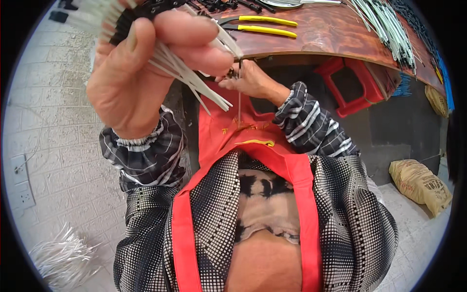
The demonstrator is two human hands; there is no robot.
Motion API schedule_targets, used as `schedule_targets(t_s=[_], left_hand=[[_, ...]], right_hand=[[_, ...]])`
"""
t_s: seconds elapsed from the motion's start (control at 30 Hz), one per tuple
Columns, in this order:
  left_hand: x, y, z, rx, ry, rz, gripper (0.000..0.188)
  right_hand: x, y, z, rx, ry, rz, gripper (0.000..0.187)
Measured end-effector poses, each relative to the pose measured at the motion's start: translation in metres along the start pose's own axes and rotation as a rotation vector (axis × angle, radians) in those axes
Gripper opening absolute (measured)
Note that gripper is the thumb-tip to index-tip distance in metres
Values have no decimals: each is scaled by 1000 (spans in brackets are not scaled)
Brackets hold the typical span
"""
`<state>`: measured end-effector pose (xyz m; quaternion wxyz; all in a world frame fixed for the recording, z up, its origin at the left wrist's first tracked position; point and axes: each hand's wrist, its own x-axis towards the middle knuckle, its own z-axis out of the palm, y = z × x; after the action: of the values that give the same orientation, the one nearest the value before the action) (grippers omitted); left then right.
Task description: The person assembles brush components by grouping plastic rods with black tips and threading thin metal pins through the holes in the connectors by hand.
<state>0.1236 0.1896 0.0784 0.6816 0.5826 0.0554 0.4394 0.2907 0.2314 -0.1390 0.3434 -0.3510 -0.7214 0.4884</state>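
Raised close to the camera at the upper left, my left hand (124, 85) is closed around a bundle of white cable ties (192, 80). Black parts (138, 17) show among the ties above my fingers. My right hand (255, 80) is farther off, by the table's front edge, with its fingers closed at a small dark piece on a white strip (227, 40). A thin pale strip (239, 109) hangs below that piece over my red apron (221, 131). My fingers partly hide what the right hand pinches.
Yellow-handled pliers (267, 27) lie on the reddish-brown wooden table (321, 36), near several black pieces (228, 6). White cable ties (386, 34) spread at its right. Below are a red stool (348, 104) and a tan sack (421, 185). White strips (65, 255) lie on the left floor.
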Motion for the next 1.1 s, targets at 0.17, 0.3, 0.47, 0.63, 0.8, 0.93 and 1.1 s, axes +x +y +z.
schedule_targets(t_s=[0.17,0.3,0.47,0.63,0.8,0.93,1.1], left_hand=[[-19,-6,5,84,-240,17,39],[-49,-51,17,29,-99,-19,32],[-45,-76,29,-150,263,-185,24],[-30,-73,12,-64,486,-160,26],[16,-64,4,-57,512,-237,28],[33,-54,5,-30,460,-327,28],[44,-51,10,7,421,-373,30]], right_hand=[[-13,21,-26,-550,-132,17,22],[-9,57,-34,-697,-237,35,17],[-54,120,37,-332,-389,89,21],[-74,34,27,-13,-560,408,37],[-90,16,-35,-513,-318,76,31],[-64,-83,-102,-183,-170,62,13],[-31,-182,-127,-114,376,-143,15]])
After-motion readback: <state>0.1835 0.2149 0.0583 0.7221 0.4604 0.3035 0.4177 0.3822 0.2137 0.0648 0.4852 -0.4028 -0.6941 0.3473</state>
